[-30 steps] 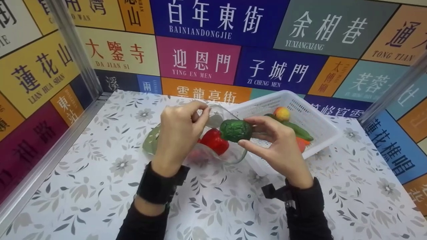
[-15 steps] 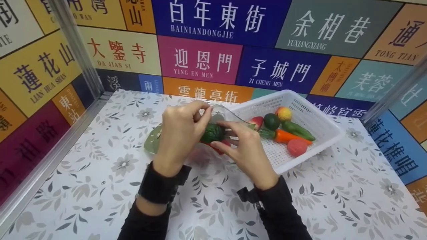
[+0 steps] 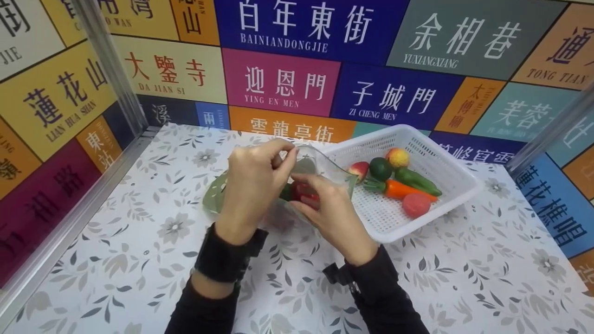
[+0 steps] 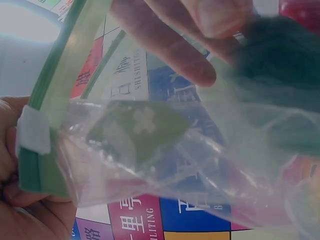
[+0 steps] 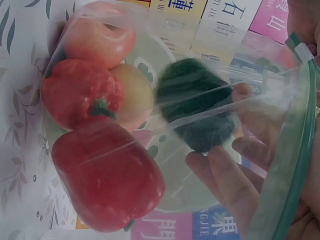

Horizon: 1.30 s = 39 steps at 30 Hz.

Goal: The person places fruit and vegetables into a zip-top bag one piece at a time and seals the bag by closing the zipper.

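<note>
My left hand (image 3: 253,185) pinches the green zip edge of a clear zip bag (image 4: 145,175), beside its white slider (image 4: 32,130). My right hand (image 3: 332,208) is inside the bag mouth, fingers spread. A dark green wrinkled vegetable (image 5: 192,100), blurred, hangs at those fingertips; the fingers are not curled round it. Deeper in the bag lie a long red pepper (image 5: 107,175), a rounder red pepper (image 5: 75,95), a red tomato-like fruit (image 5: 100,40) and a yellowish fruit (image 5: 135,92). In the head view my hands cover much of the bag.
A white perforated basket (image 3: 383,234) stands to the right, holding a carrot (image 3: 401,189), a green pepper (image 3: 417,182), a dark green round fruit (image 3: 380,168), a pinkish round fruit (image 3: 416,205) and other fruit. Sign-covered panels rise behind the floral tabletop (image 3: 139,278).
My right hand has moved left from over the basket into the bag, carrying the dark green vegetable, and its fingers have loosened from it. The left hand keeps its pinch on the bag edge.
</note>
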Motion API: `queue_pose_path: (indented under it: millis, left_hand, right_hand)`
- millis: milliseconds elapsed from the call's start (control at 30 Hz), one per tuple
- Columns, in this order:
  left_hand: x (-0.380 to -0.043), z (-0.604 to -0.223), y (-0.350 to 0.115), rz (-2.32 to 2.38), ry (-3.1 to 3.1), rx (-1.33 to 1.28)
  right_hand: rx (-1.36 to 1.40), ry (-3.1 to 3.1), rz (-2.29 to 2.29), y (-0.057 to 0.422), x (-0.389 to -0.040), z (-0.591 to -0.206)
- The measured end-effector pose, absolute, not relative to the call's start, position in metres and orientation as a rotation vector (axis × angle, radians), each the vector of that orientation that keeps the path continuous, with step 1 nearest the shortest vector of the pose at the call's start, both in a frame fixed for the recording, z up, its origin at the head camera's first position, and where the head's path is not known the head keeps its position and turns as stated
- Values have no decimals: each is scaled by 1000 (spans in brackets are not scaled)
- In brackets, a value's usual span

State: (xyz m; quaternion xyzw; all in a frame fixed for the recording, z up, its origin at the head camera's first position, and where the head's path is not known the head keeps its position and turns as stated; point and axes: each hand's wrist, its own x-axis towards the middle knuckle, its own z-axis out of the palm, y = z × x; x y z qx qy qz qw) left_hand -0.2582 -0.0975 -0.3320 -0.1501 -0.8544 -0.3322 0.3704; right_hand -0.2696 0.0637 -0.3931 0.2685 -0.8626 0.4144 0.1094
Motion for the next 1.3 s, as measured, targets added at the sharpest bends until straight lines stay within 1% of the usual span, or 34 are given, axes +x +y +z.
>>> queue_pose_path:
  millis: [467, 767, 1000, 1133, 1300]
  left_hand:
    - [-257, -331, -97, -870, -2195, -371]
    - [-255, -329, -98, -881, -2211, -352]
    - [-254, -330, -99, -912, -2211, -351]
    - [-254, -330, -99, -911, -2210, -351]
    - [-254, -329, -98, -904, -2221, -352]
  right_hand:
    - [854, -2494, 1236, 74, -265, -386]
    - [798, -2538, 1287, 106, -262, -359]
    - [708, -2588, 1084, 152, -287, -331]
    - [577, -2693, 971, 181, -310, -321]
    - [417, -2892, 801, 213, -343, -318]
